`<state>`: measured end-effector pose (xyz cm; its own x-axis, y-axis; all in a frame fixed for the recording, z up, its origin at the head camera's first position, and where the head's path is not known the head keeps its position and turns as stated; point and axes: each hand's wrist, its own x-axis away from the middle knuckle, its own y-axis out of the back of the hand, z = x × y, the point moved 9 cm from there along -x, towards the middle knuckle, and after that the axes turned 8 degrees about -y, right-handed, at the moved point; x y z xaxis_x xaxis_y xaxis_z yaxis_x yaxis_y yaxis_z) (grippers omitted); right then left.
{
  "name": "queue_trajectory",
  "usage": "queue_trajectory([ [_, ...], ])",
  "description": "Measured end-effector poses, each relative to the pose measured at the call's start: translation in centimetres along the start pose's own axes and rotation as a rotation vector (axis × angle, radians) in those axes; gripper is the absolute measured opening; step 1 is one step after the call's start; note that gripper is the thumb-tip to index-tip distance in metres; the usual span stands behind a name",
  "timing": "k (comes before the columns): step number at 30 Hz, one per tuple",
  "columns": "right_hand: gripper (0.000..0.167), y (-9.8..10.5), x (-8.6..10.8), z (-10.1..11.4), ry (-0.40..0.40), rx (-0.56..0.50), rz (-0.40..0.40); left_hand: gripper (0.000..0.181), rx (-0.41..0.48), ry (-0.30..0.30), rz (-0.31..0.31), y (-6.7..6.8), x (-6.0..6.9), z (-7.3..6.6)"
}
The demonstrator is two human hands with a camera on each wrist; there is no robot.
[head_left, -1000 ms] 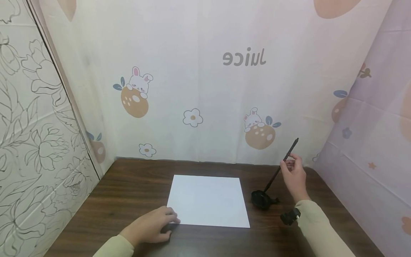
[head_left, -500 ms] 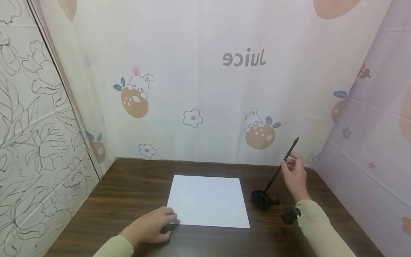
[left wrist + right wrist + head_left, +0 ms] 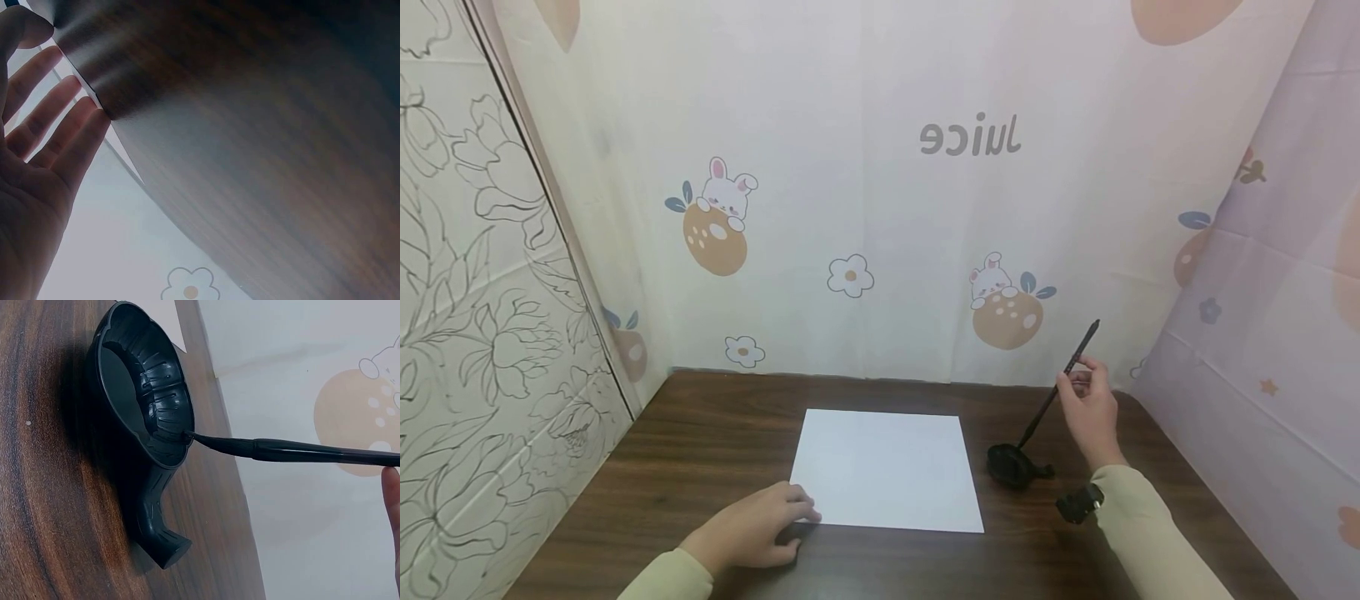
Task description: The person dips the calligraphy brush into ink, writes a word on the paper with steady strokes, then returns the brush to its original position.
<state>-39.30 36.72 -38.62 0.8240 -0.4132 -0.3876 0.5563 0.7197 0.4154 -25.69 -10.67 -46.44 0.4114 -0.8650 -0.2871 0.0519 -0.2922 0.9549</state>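
Note:
A black ink brush [image 3: 1051, 400] slants up from a black ink dish [image 3: 1011, 467], and my right hand [image 3: 1088, 412] pinches its shaft between thumb and fingers. In the right wrist view the dark brush tip [image 3: 219, 444] touches the inner rim of the fluted dish [image 3: 134, 387] near its stem-like handle. Dark liquid [image 3: 122, 387] lies in the dish. A blank white sheet of paper [image 3: 887, 471] lies left of the dish. Over its near left corner rests my left hand [image 3: 756, 525], fingers extended; the left wrist view shows the same hand [image 3: 44, 156] with its fingertips at the table.
The brown wood-grain table [image 3: 715, 450] reaches back to a pale printed curtain [image 3: 865, 183]. Patterned cloth walls stand at left and right. A black watch-like device [image 3: 1078, 504] sits on the right wrist.
My right hand has shifted up and right very slightly with the brush, whose tip stays at the dish. The left hand and the paper have not moved.

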Motion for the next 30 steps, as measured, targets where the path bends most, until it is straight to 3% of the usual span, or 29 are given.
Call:
queue_trajectory([
  [18, 0.05, 0.4, -0.1, -0.1, -0.01, 0.007, -0.013, 0.033, 0.016, 0.025, 0.02, 0.0, 0.0, 0.1],
  [30, 0.051, 0.6, -0.3, 1.0, 0.028, -0.006, -0.01, 0.033, 0.004, 0.012, 0.008, -0.2, 0.1, 0.2],
])
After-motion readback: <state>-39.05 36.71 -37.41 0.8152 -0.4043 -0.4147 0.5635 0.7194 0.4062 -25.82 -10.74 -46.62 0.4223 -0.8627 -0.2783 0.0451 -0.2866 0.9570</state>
